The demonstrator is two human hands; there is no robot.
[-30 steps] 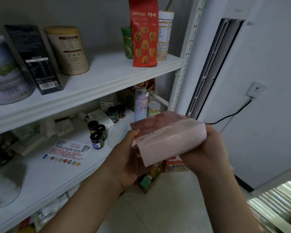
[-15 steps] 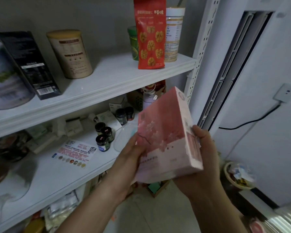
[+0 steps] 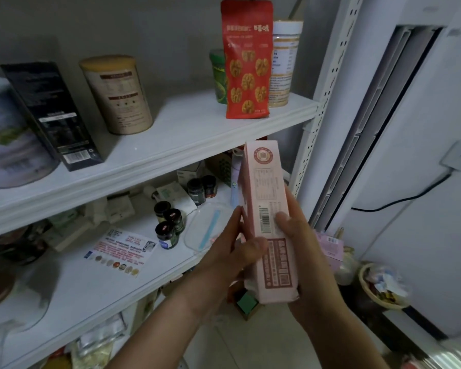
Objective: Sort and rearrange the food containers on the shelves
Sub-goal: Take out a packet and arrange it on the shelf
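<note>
A tall pink box (image 3: 266, 198) stands upright in front of the shelves, its narrow printed side with a barcode facing me. My left hand (image 3: 234, 251) grips its left face, thumb across the lower front. My right hand (image 3: 301, 251) holds its right side, thumb on the barcode side. On the upper shelf (image 3: 176, 139) stand a red walnut pouch (image 3: 246, 62), a white jar (image 3: 284, 62), a green tin (image 3: 218, 75), a beige canister (image 3: 119, 94), a black box (image 3: 51, 115) and a large pale tin (image 3: 8, 134).
The lower shelf (image 3: 91, 283) carries several small dark jars (image 3: 168, 222), a printed leaflet (image 3: 120, 249), a clear lid (image 3: 208, 225) and small boxes. A white wall with a socket (image 3: 458, 155) and cable lies right. A basket (image 3: 383, 288) sits on the floor.
Both hands have turned the pink box from lying flat to standing upright, so its narrow barcode side now faces me, and it has risen closer to the upper shelf edge.
</note>
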